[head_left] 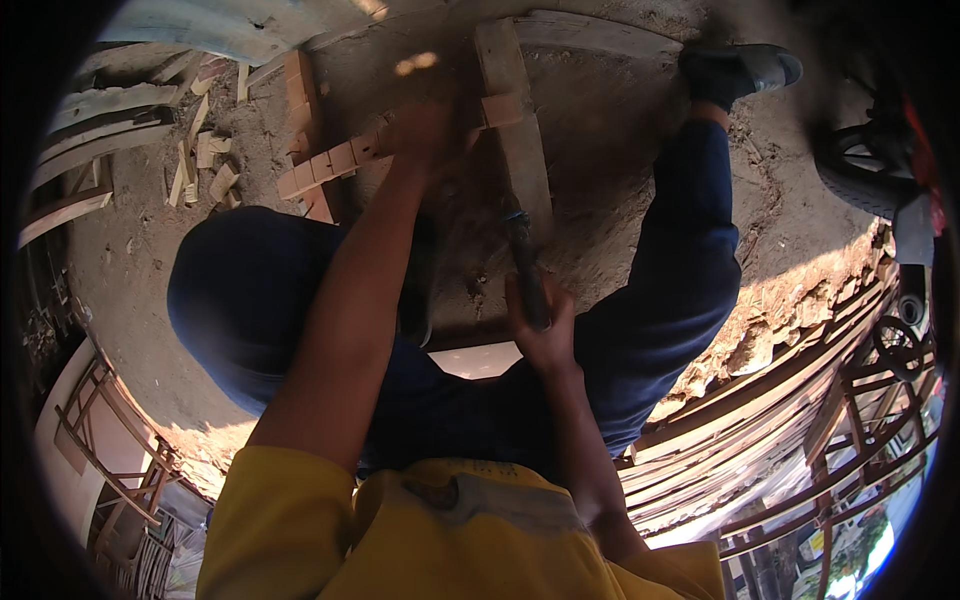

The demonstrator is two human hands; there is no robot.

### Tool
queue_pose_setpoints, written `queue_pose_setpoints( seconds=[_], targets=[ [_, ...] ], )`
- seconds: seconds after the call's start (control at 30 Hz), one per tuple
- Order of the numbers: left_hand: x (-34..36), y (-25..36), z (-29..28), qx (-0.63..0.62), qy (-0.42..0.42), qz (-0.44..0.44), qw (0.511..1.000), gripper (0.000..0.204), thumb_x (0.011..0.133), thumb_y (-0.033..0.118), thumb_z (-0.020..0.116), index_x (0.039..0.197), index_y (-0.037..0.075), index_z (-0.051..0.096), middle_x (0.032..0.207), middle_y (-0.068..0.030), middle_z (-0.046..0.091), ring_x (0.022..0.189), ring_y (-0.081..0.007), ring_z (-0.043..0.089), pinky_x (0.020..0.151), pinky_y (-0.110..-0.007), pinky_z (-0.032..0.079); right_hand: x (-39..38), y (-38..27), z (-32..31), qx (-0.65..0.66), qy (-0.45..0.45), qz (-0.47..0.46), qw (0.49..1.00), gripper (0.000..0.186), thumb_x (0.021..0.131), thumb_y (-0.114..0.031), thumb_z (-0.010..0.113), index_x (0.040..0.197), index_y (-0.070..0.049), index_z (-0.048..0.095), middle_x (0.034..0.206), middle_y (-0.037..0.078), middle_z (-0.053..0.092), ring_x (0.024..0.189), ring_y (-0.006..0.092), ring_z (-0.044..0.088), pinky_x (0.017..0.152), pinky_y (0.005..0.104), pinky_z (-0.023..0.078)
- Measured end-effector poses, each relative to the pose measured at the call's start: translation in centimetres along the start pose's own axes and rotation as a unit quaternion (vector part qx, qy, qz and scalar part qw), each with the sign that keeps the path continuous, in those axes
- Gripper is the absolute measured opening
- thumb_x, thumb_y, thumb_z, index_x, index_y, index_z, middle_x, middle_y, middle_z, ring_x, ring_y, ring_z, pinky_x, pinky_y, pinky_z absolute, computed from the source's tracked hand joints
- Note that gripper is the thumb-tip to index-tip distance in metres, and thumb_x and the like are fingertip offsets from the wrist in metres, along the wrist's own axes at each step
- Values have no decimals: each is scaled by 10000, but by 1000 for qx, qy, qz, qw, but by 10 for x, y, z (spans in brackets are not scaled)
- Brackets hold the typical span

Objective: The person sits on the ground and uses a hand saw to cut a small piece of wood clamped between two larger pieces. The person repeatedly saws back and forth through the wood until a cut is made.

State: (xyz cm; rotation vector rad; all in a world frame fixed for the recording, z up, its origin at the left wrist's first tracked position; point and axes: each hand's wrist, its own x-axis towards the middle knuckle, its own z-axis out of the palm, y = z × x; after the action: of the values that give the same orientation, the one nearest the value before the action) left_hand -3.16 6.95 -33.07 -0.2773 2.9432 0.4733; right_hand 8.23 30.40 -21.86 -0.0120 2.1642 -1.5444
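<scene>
A reddish wooden strip with notches cut across it (322, 170) lies slantwise over two pieces of wood on the ground. My left hand (424, 132) is closed over the middle of this strip, its fingers blurred and in shadow. Under the strip's right end runs a long pale wooden beam (527, 165); under its left part lies a reddish board (301, 100). Between my knees, my right hand (546, 322) grips a dark-handled tool (527, 262). The handle points away from me toward the beam, and its far end is too unclear to name the tool.
Wood offcuts (212, 165) litter the dirt at the left, near stacked planks (110, 110). My shoe (745, 72) rests at the far right, close to a black wheel (865, 165). Long boards (740, 440) are piled at the lower right. A metal sheet (220, 30) lies at the far left.
</scene>
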Motion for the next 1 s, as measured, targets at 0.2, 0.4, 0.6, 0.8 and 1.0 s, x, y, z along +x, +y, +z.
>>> queue_pose_setpoints(
  seconds=[0.2,0.4,0.6,0.8,1.0],
  targets=[
    [2,-5,3,31,34,13,999,386,769,406,663,955,68,653,839,-168,680,782,-338,667,695,-469,527,-68,-48,-28,-49,4,50,998,79,870,-50,628,883,27,611,626,95,585,568,103,566,502,291,425],
    [14,-23,23,69,121,67,988,385,746,428,678,913,82,656,733,-149,663,658,-344,657,619,-457,529,-56,-63,-31,-66,-2,39,997,104,886,-62,629,872,38,604,621,42,549,602,36,480,502,251,385],
    [11,-9,16,36,33,19,999,449,749,448,678,988,71,625,863,-152,670,812,-329,668,705,-467,525,-74,-81,-45,-80,-12,93,992,115,889,-76,631,904,38,615,656,59,584,618,56,512,523,260,413],
    [8,-19,28,126,118,51,984,473,753,438,678,1040,74,584,935,-132,669,890,-337,655,761,-468,512,-107,-82,-49,-138,-18,68,988,157,867,-55,615,1005,19,627,645,125,602,553,154,618,498,311,465],
    [14,-21,26,41,10,13,999,465,762,439,672,1056,90,580,953,-125,667,863,-338,653,755,-472,511,-88,-85,-43,-74,-52,149,985,147,878,0,597,1007,58,634,674,79,617,630,84,574,531,239,433]
  ],
)
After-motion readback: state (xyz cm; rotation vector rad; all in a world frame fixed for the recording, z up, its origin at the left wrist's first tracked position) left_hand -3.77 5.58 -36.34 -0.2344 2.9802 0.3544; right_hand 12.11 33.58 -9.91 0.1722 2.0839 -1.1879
